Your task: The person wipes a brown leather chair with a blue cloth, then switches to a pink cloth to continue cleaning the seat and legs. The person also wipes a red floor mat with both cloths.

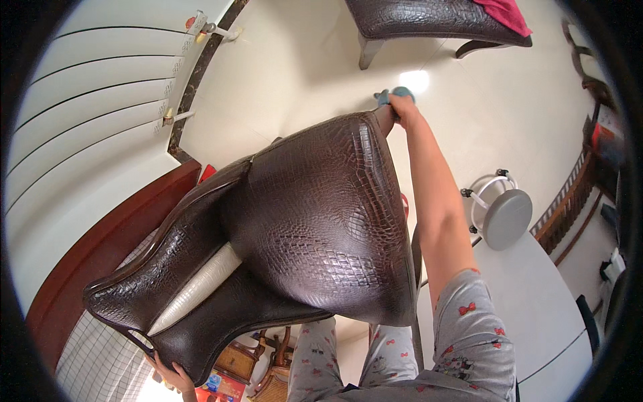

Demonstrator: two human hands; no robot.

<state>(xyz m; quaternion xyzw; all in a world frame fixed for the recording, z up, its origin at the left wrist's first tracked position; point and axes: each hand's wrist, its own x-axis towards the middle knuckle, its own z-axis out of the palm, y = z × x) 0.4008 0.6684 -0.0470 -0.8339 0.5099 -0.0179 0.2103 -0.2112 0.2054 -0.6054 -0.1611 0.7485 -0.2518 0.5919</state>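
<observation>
A dark brown chair (321, 221) in crocodile-textured leather, with a pale strip down its backrest, lies tilted across the middle of the view. At lower left, my left hand (173, 374) holds the top edge of the backrest beside its handle slot. My right hand (403, 108) is at a chair leg (385, 119) near the top centre, closed on a blue-green cloth (383, 97) that bunches around the leg's end.
Another brown leather chair (427, 20) with a pink cloth (507, 15) stands at the top. A grey round stool (507, 219) on castors and a white table (537, 301) are at right. A dark red wooden panel (110, 231) runs along the left.
</observation>
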